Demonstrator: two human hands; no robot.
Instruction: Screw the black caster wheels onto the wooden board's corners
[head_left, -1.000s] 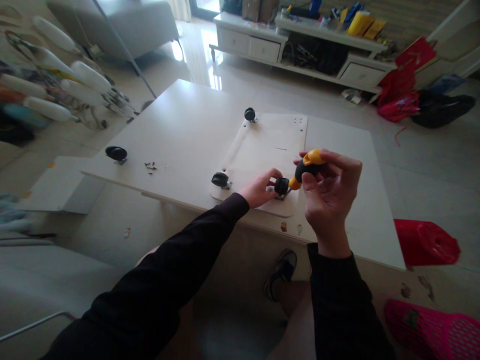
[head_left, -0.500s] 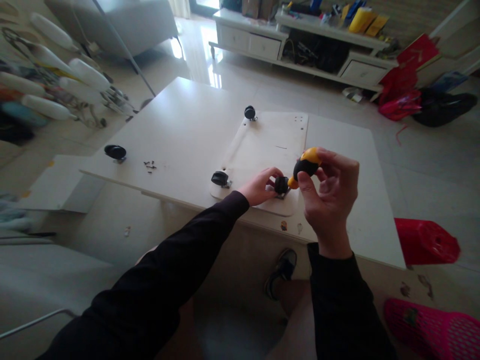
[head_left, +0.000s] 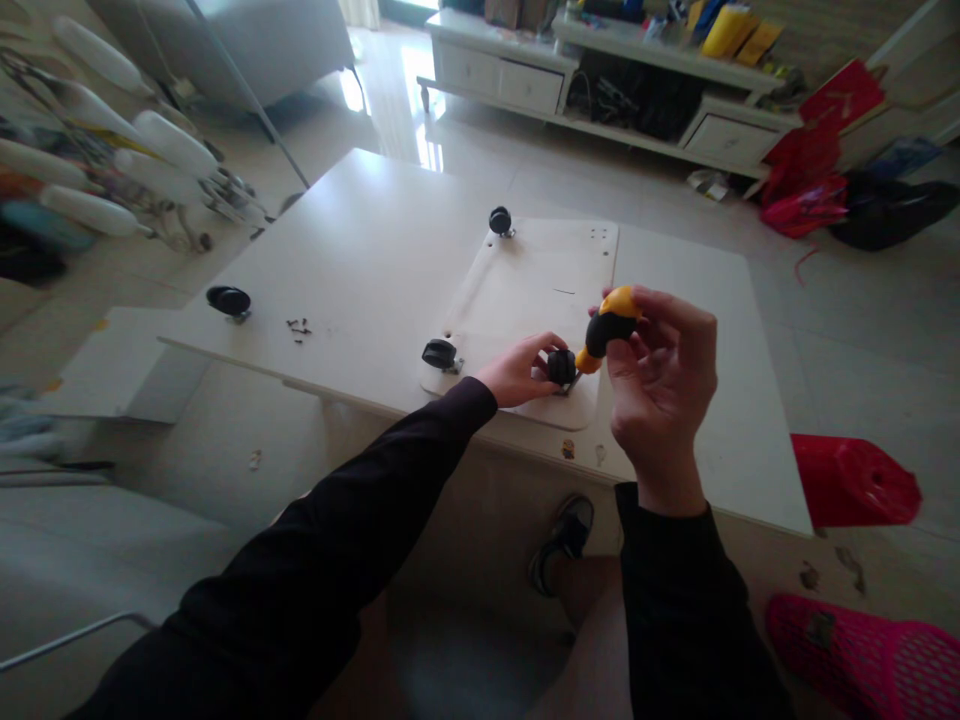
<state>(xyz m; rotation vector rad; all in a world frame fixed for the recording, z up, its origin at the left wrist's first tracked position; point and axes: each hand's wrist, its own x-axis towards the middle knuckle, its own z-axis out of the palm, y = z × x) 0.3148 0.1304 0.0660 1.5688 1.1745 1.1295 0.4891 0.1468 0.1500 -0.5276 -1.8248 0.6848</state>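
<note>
My right hand (head_left: 660,385) is wrapped round the orange and black handle of a screwdriver (head_left: 606,330), whose tip points down at a black caster wheel (head_left: 561,366). My left hand (head_left: 519,372) pinches that caster against the near corner of a pale wooden board (head_left: 536,290) lying on the white table (head_left: 375,260). Two more casters stand on the board, one (head_left: 440,354) at the near left corner and one (head_left: 500,221) at the far left corner.
A loose caster (head_left: 229,300) and several small screws (head_left: 298,327) lie on the table's left part. A red plastic bag (head_left: 851,482) and a pink mesh basket (head_left: 870,650) sit on the floor at right. A white TV cabinet (head_left: 600,90) stands behind.
The screwdriver handle has turned a little in my right hand, fingers shifting their hold. My left hand stays on the caster. The view has drifted slightly.
</note>
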